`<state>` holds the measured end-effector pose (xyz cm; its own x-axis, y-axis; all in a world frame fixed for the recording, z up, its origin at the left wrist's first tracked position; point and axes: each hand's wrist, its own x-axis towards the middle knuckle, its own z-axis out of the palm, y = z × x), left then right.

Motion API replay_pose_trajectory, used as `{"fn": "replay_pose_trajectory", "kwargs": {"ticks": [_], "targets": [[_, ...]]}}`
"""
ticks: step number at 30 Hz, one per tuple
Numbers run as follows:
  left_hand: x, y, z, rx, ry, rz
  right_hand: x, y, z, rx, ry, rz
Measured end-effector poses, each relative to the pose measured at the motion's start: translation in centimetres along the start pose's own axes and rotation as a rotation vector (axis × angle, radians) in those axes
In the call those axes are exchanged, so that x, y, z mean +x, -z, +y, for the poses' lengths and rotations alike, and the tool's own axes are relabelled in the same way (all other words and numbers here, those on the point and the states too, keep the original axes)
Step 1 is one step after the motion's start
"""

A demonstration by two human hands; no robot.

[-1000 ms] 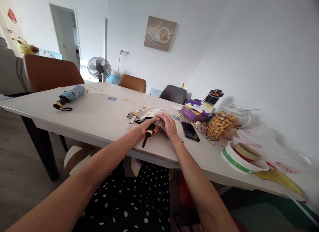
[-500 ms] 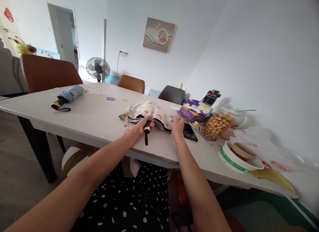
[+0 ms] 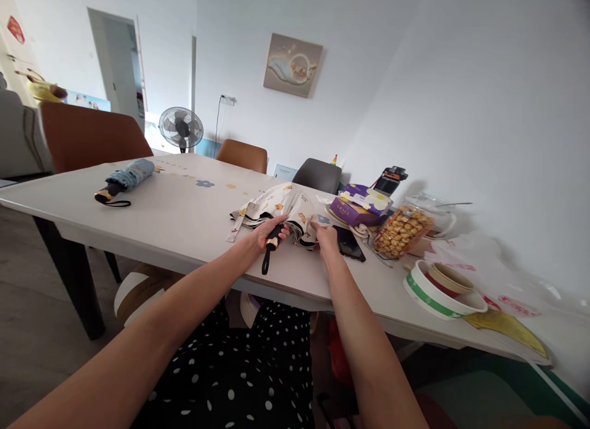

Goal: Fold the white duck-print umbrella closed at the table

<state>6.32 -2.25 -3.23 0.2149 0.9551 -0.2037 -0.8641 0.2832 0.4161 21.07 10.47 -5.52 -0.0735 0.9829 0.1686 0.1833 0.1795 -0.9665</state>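
A white folding umbrella (image 3: pixel 271 203) with small orange-and-yellow prints and a dark edge lies collapsed on the table, its canopy loose and unwrapped. My left hand (image 3: pixel 267 233) is wrapped around its black handle, which has a gold band and a wrist loop pointing toward me. At the canopy's right edge, my right hand (image 3: pixel 326 237) has its fingers curled in, pinching the cloth; the fingertips are partly hidden. The white closing strap (image 3: pixel 236 227) sticks out on the canopy's left side.
A blue folded umbrella (image 3: pixel 129 176) lies at the left of the table (image 3: pixel 184 232). Beside my right hand is a black phone (image 3: pixel 349 242). Farther right are a purple box (image 3: pixel 353 212), a jar of popcorn (image 3: pixel 403 231), paper bowls (image 3: pixel 437 291) and a plastic bag (image 3: pixel 488 263).
My right hand has gone from beside the canopy to its right edge. The canopy has shifted slightly right and its right side is drawn in. The handle in my left hand has tilted a little.
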Motion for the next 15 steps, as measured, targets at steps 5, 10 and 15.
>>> {"fn": "replay_pose_trajectory", "kwargs": {"ticks": [5, 10, 15], "targets": [[0.3, 0.2, 0.0, 0.057, 0.011, 0.024, -0.6, 0.1, -1.2, 0.052, -0.090, 0.048], [0.5, 0.4, 0.0, 0.089, 0.017, 0.035, -0.4, 0.9, -2.4, 0.780, -0.180, 0.059], [0.3, 0.2, -0.1, 0.089, -0.019, 0.055, -0.5, 0.8, -2.3, 0.947, -0.323, -0.101]]}}
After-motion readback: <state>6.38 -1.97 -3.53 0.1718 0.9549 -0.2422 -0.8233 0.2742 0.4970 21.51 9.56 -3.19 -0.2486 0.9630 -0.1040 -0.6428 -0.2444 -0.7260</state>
